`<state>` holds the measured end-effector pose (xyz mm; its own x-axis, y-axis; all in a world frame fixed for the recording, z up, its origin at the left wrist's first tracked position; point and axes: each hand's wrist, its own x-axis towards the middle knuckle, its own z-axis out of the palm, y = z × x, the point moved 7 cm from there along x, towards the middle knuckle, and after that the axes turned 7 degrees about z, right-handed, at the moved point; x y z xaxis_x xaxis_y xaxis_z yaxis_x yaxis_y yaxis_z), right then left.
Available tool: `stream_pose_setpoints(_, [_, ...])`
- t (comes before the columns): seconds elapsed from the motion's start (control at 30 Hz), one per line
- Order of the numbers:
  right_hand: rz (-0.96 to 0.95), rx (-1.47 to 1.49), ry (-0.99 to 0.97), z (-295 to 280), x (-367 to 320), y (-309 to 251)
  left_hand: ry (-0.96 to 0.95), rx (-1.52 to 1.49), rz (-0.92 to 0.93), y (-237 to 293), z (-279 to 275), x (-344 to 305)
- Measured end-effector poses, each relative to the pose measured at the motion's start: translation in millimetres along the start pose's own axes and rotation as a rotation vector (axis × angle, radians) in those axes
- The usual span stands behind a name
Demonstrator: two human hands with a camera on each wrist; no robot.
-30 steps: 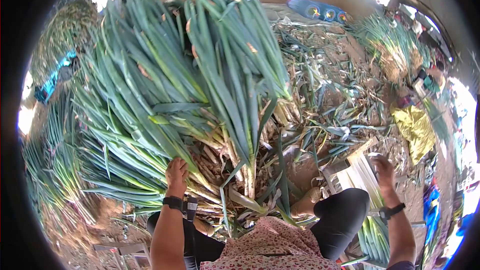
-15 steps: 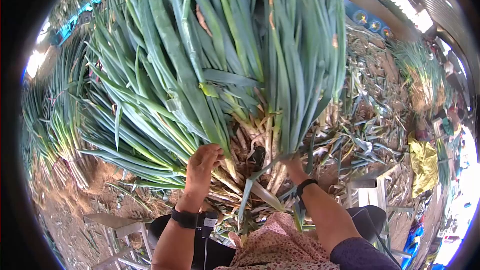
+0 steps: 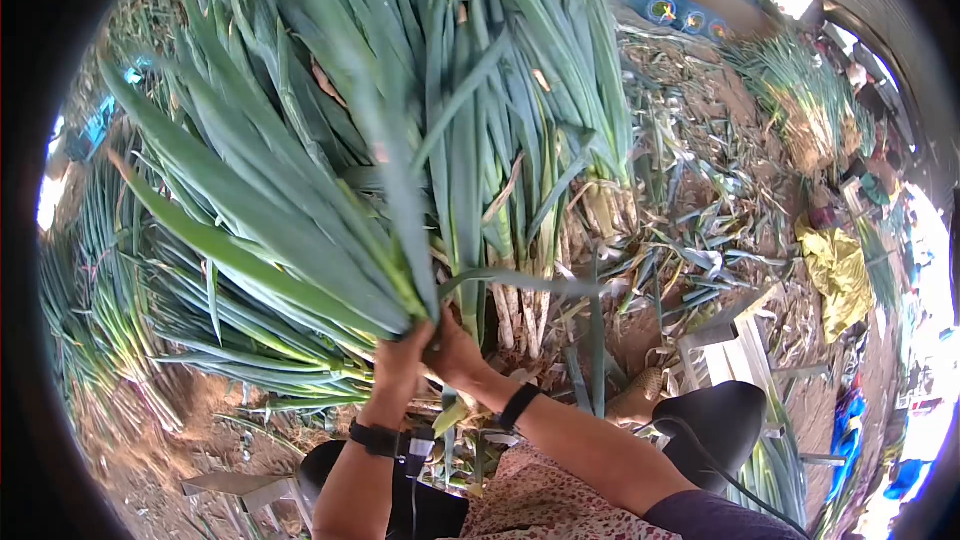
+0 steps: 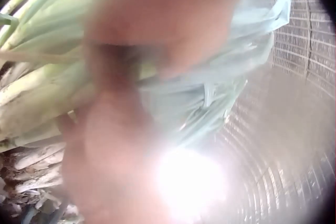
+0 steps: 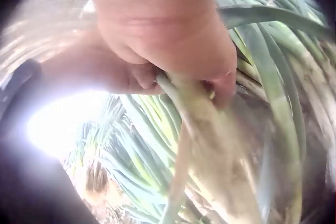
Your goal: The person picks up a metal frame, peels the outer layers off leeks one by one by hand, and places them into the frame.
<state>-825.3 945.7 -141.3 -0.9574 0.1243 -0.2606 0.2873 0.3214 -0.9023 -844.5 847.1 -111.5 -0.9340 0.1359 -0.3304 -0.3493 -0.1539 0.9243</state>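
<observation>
Both hands hold a bunch of long green onions (image 3: 290, 230) in front of the lap, its leaves fanning up and to the left. My left hand (image 3: 400, 360) grips it close beside my right hand (image 3: 455, 352). In the right wrist view, the fingers of the right hand (image 5: 168, 40) curl round the pale stalks (image 5: 210, 145), and the left hand (image 5: 94, 69) is just behind. The left wrist view is blurred, with the left hand (image 4: 168, 14) over the leaves. Behind the bunch lies a big heap of green onions (image 3: 450, 70), pale root ends toward the person.
More green onions (image 3: 120, 330) stand at the left, and another bundle (image 3: 800, 105) at the far right. Peeled leaves and scraps (image 3: 700, 210) litter the ground. A metal stool (image 3: 235, 485) is at lower left, with a slatted one (image 3: 725, 355) near the right knee. Yellow sheeting (image 3: 835, 280) lies right.
My right hand has come from the right side across to beside the left hand. A bunch of green onions is now lifted off the heap and tilted left between both hands.
</observation>
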Motion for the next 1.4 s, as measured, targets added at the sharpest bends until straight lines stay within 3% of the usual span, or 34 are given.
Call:
stream_pose_setpoints(0.03, [-0.067, 0.003, -0.022, 4.0, -0.2, -4.3, 0.12, -0.072, 0.006, 7.4, -8.5, 2.9])
stream_pose_setpoints(0.1, [-0.117, -0.029, -0.07, 0.4, -9.1, -6.0, 0.017, -0.043, 0.302, 3.8, -26.8, 15.8])
stream_pose_setpoints(0.17, [-0.092, -0.089, -0.113, -26.7, -25.7, 4.0, 0.031, -0.08, 0.28, 8.2, -26.8, 19.1])
stream_pose_setpoints(0.23, [0.182, -0.266, -0.223, -51.5, -31.6, 50.3, 0.074, -0.156, 0.025, 1.0, -25.7, 15.9])
stream_pose_setpoints(0.27, [0.209, -0.264, -0.16, -62.4, -25.2, 89.4, 0.123, -0.198, -0.01, -1.4, -26.0, 15.6])
stream_pose_setpoints(0.33, [-0.044, -0.436, 0.059, -92.4, -17.2, 116.4, 0.227, -0.277, -0.084, -9.4, -26.2, 12.3])
stream_pose_setpoints(0.37, [0.03, -0.396, 0.121, -113.9, -13.7, 112.8, 0.142, -0.263, -0.074, -15.0, -25.3, 15.2])
stream_pose_setpoints(0.47, [-0.018, -0.941, 0.135, -132.1, 24.8, 116.1, 0.13, -0.23, -0.119, -26.1, -31.8, 18.2])
stream_pose_setpoints(0.53, [0.275, -0.529, 0.27, -162.4, 29.5, 92.6, 0.134, -0.221, -0.108, -21.3, -26.6, 15.2])
stream_pose_setpoints(0.6, [0.197, -0.51, 0.436, -172.8, 53.1, 88.7, 0.139, -0.187, -0.097, -13.7, -19.1, 8.5])
stream_pose_setpoints(0.67, [0.192, -0.164, 0.571, -181.0, 60.2, 71.7, 0.109, -0.17, -0.109, -20.1, -18.3, 7.6])
stream_pose_setpoints(0.7, [0.227, -0.177, 0.497, -179.5, 67.8, 60.7, 0.079, -0.163, -0.125, -20.7, -16.0, 6.8])
stream_pose_setpoints(0.8, [0.084, -0.314, 0.469, -155.9, 99.1, 85.1, -0.037, -0.128, -0.207, -14.4, 2.8, 3.7])
stream_pose_setpoints(0.83, [0.141, -0.321, 0.462, -149.1, 103.6, 97.8, -0.07, -0.126, -0.219, -16.5, 7.5, 2.7])
stream_pose_setpoints(0.9, [-0.103, -0.798, 0.441, -130.0, 110.4, 95.0, -0.136, -0.138, -0.218, -22.6, 15.2, 2.6])
stream_pose_setpoints(0.97, [0.113, -0.535, 0.39, -122.5, 143.7, 164.8, -0.168, -0.084, -0.241, -22.7, 22.6, 1.5])
stream_pose_setpoints(1.07, [0.077, -0.56, 0.374, -122.8, 136.6, 138.4, -0.284, 0.086, -0.281, -27.5, 36.8, -2.2])
stream_pose_setpoints(1.13, [0.002, -0.793, 0.288, -109.9, 139.1, 137.4, -0.404, 0.185, -0.285, -46.4, 44.3, -1.8])
stream_pose_setpoints(1.2, [-0.206, -1.088, 0.209, -93.5, 119.0, 133.3, -0.48, 0.251, -0.173, -57.9, 53.2, 4.8])
stream_pose_setpoints(1.23, [-0.257, -0.904, 0.155, -90.0, 102.4, 138.4, -0.518, 0.282, -0.119, -59.0, 58.5, 3.8])
stream_pose_setpoints(1.33, [-0.024, -0.079, -0.01, -97.4, 41.9, 87.9, -0.568, 0.418, -0.312, -54.2, 70.1, -4.2])
stream_pose_setpoints(1.37, [-0.025, 0.03, 0.023, -100.1, 26.0, 65.8, -0.608, 0.528, -0.149, -66.3, 68.2, 4.7])
stream_pose_setpoints(1.4, [-0.152, -0.256, 0.065, -102.7, 14.5, 52.5, -0.627, 0.645, 0.018, -77.8, 65.8, 12.7])
